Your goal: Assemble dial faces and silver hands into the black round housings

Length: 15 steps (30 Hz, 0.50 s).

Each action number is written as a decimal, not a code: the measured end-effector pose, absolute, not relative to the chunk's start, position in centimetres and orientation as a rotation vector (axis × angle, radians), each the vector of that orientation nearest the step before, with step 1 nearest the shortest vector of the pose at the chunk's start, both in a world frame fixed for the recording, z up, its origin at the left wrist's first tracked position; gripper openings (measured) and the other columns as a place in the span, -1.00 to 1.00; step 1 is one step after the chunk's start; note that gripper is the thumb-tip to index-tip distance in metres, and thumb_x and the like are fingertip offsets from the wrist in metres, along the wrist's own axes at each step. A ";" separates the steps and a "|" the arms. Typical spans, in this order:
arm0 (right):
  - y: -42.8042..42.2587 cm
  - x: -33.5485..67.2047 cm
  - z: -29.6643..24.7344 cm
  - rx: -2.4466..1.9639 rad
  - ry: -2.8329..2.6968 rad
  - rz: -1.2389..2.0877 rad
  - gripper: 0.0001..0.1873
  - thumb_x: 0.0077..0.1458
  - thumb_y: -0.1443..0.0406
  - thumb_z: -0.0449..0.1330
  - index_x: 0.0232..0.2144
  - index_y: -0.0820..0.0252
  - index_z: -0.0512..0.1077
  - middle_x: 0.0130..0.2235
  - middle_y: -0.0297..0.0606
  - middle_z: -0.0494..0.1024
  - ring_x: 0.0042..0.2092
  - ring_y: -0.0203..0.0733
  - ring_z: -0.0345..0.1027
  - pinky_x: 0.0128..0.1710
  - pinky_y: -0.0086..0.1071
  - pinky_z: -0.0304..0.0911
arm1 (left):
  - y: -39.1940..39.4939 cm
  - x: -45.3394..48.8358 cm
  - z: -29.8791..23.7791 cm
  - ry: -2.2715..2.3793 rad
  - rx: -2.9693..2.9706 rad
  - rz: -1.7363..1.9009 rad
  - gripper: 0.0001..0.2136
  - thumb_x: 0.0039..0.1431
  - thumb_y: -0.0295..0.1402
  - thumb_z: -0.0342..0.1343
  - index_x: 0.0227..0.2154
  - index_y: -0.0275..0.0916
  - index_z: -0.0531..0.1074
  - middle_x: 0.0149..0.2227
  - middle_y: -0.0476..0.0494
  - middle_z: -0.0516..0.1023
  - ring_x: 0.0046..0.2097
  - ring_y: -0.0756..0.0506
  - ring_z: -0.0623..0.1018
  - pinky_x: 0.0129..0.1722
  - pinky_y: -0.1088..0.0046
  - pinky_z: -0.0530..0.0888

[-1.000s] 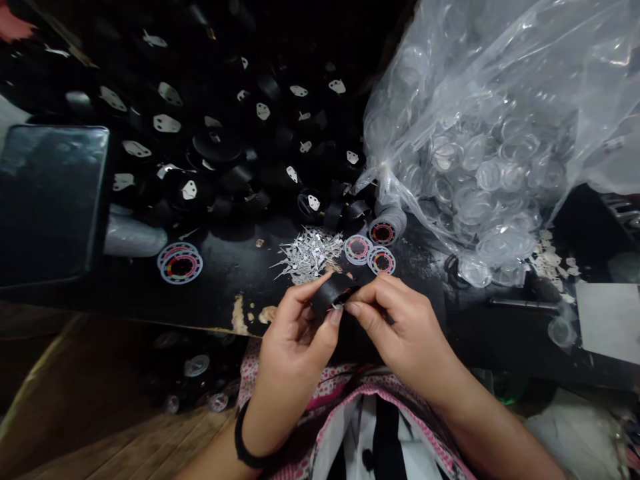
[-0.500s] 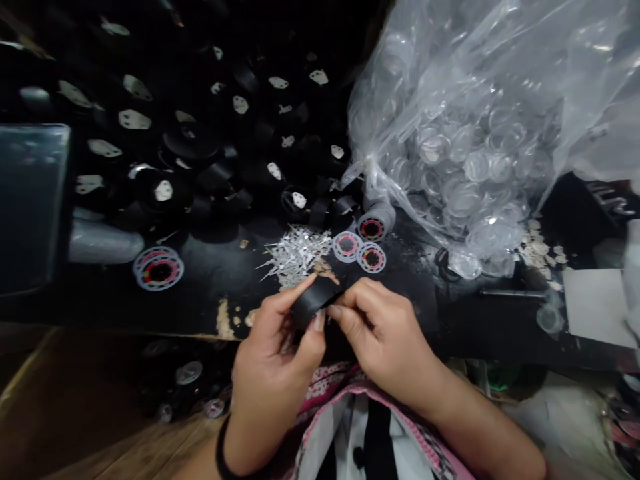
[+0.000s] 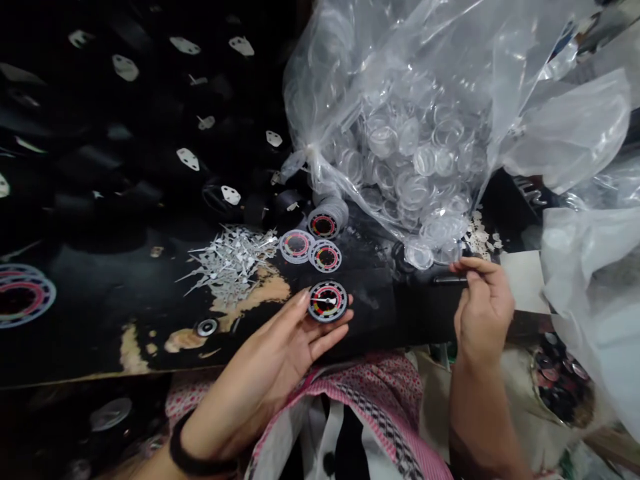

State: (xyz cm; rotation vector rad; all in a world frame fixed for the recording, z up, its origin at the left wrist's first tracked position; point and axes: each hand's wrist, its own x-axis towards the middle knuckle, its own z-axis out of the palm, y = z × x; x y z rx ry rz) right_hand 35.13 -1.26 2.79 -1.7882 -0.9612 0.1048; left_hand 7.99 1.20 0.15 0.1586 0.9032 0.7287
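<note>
black all around, holding a round gauge (image 3: 327, 301) in the left hand (image 3: 287, 337), dial up, with a white needle aimed left across a dark face marked in pink, yellow and red. gripping by the rim, thumb at the left edge, fingers spread loosely underneath and out past the right side. placed over the near part of a black worktop (image 3: 375, 293), just in front of loose printed dials (image 3: 325, 257) and a stack of dials (image 3: 327, 220)

stretching out to the right with the right hand (image 3: 483, 310), fingers curled, thumb drawn in near the index finger; cannot tell whether pinching anything. close there to clear discs (image 3: 419, 257) at the bottom of a transparent bag (image 3: 440, 33), and just beside a white sheet (image 3: 523, 287)

to the left of the dials, facing a heap of thin white pointers (image 3: 233, 257); farther off, facing dark casings (image 3: 217, 199) with white plates (image 3: 231, 195), mostly too dim to make out. wearing a black band (image 3: 183, 450) on the left wrist
</note>
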 end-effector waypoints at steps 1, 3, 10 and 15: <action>-0.9 35.1 2.1 -1.733 -0.927 0.152 -0.86 0.09 0.38 0.12 -0.35 0.20 0.50 -0.39 -0.33 0.52 -0.34 -0.24 0.41 -0.24 -0.28 0.29 | 1.3 8.5 0.0 0.891 0.101 0.688 -0.77 0.20 -0.25 0.22 -0.12 -0.23 0.52 -0.07 -0.23 0.66 0.03 -0.27 0.62 0.13 0.09 0.47; -0.3 34.1 1.7 -1.581 -0.895 0.229 -0.85 0.02 0.46 0.11 -0.42 0.19 0.46 -0.49 -0.41 0.43 -0.48 -0.33 0.28 -0.37 -0.35 0.25 | 1.5 9.3 -0.1 0.884 0.003 0.627 -0.85 0.22 -0.31 0.20 -0.22 -0.27 0.53 -0.14 -0.24 0.69 -0.05 -0.25 0.66 0.07 0.13 0.52; 1.2 25.4 5.4 -1.166 -1.258 0.701 -0.72 0.05 0.53 0.02 -0.48 0.10 0.42 -0.48 -0.38 0.37 -0.49 -0.32 0.26 -0.47 -0.36 0.28 | 1.7 9.8 -0.3 0.853 -0.010 0.649 -0.85 0.22 -0.31 0.22 -0.23 -0.29 0.56 -0.15 -0.20 0.69 -0.12 -0.16 0.67 -0.03 0.30 0.57; 2.0 23.1 5.4 -1.037 -1.671 0.809 -0.70 0.11 0.55 -0.01 -0.45 0.14 0.42 -0.43 -0.35 0.44 -0.33 -0.30 0.36 -0.30 -0.35 0.37 | 2.1 9.8 0.6 0.844 0.061 0.638 -0.88 0.03 -0.34 0.37 -0.36 -0.21 0.59 -0.38 0.02 0.65 -0.32 -0.02 0.62 -0.25 0.54 0.55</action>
